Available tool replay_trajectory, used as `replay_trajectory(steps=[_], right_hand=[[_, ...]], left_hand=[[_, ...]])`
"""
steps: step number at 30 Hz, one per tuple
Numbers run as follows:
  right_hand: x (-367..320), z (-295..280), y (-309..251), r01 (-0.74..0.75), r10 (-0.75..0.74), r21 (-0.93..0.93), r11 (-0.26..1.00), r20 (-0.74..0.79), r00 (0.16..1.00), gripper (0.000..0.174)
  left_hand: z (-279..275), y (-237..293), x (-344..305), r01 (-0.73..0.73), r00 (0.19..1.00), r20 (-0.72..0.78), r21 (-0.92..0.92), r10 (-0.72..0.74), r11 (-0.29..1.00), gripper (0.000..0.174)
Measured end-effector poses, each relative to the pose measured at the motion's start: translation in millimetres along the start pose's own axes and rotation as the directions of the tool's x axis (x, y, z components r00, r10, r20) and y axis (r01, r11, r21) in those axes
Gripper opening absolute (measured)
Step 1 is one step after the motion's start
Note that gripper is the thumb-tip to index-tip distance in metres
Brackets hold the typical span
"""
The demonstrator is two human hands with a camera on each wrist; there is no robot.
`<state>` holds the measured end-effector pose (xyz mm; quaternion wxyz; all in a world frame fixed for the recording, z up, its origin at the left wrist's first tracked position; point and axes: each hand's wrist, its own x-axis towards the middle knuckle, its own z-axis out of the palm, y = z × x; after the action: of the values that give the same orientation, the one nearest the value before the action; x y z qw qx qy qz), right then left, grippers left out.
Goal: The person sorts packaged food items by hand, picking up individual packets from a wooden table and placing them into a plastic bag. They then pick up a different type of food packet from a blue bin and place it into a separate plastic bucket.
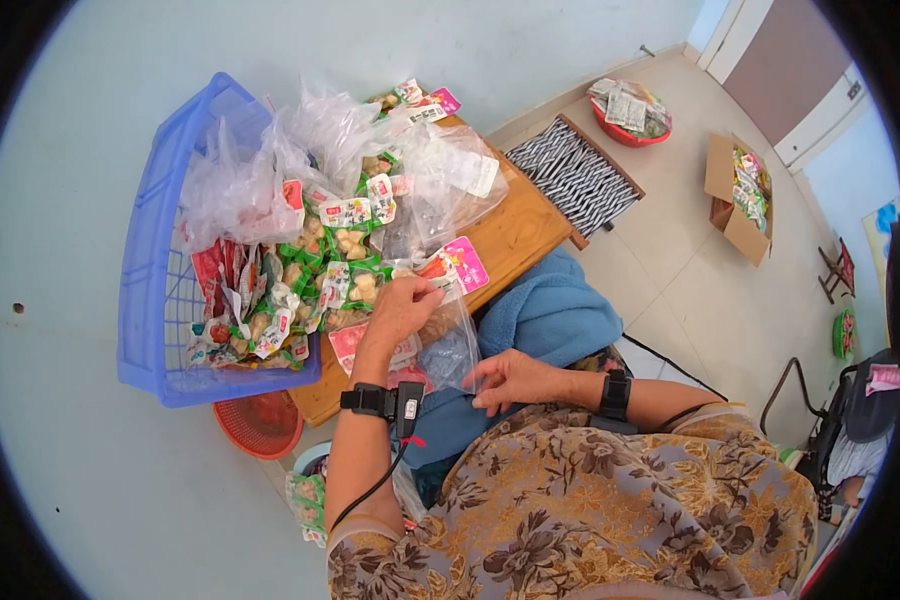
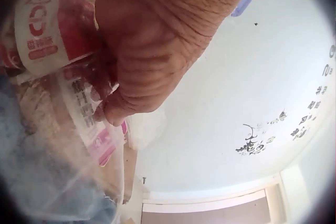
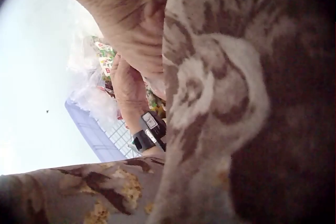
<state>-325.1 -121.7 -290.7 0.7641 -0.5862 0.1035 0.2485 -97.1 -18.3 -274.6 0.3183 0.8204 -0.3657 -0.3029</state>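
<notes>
A clear plastic bag (image 1: 450, 345) lies over the table's near edge and the blue cloth. My left hand (image 1: 402, 312) pinches its upper part with curled fingers, beside a red and white printed packet (image 2: 44, 22) and a pink-cornered packet (image 1: 464, 264). At the bag's lower right edge, my right hand (image 1: 515, 380) pinches the plastic between thumb and fingers. In the right wrist view a patterned garment covers much of the picture and the right fingertips are hidden. Several green and white snack packets (image 1: 350, 243) lie heaped just beyond the left hand.
A blue plastic basket (image 1: 140, 290) with packets stands at the left of the wooden table (image 1: 525, 235). Clear bags (image 1: 230, 190) are piled at the back. Below are an orange basket (image 1: 258, 425) and blue cloth (image 1: 555, 310). A woven stool (image 1: 575, 172) and cardboard box (image 1: 722, 170) stand beyond.
</notes>
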Motion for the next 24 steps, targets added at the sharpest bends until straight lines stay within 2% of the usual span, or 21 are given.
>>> replay_trajectory(steps=[4,6,10,12,13,15,19,21,22,24], right_hand=[[4,0,9,0.0,0.0,0.034,0.999,-0.011,1.0,0.034],[10,1,17,0.073,-0.06,0.106,0.992,-0.118,0.991,0.025],[11,-1,22,0.172,-0.156,0.067,0.983,-0.191,0.969,0.015],[9,-1,20,0.228,-0.247,-0.101,0.969,-0.275,0.929,0.015],[8,-2,20,0.225,-0.246,-0.105,0.969,-0.274,0.93,0.015],[5,-4,16,0.179,-0.25,-0.239,0.954,-0.314,0.916,0.012],[-11,0,-8,0.15,-0.247,-0.283,0.947,-0.346,0.905,0.012],[-17,3,-21,0.284,-0.413,-0.355,0.891,-0.375,0.83,0.016],[-21,5,-30,0.285,-0.414,-0.356,0.89,-0.367,0.833,0.016],[-32,6,-55,0.335,-0.542,-0.525,0.783,-0.31,0.781,0.015]], left_hand=[[2,-4,-1,-0.1,0.99,-0.107,-0.084,0.09,0.991,0.024],[-1,-3,-3,0.057,0.996,-0.052,-0.236,-0.072,0.97,0.019],[-3,-3,-7,0.009,0.994,-0.101,-0.266,-0.038,0.964,0.017],[-4,-3,-8,-0.041,0.991,-0.135,-0.303,0.0,0.952,0.016],[-3,-6,-6,-0.043,0.99,-0.138,-0.306,0.001,0.951,0.016],[-1,-11,-4,-0.104,0.986,-0.163,-0.362,0.047,0.926,0.015],[-12,1,-22,-0.145,0.972,-0.228,-0.402,0.055,0.904,0.014],[-27,17,-43,-0.179,0.948,-0.316,-0.459,0.029,0.87,0.012],[-34,22,-54,-0.178,0.946,-0.322,-0.458,0.024,0.871,0.012],[-48,32,-77,-0.259,0.888,-0.458,-0.434,0.036,0.863,0.009]])
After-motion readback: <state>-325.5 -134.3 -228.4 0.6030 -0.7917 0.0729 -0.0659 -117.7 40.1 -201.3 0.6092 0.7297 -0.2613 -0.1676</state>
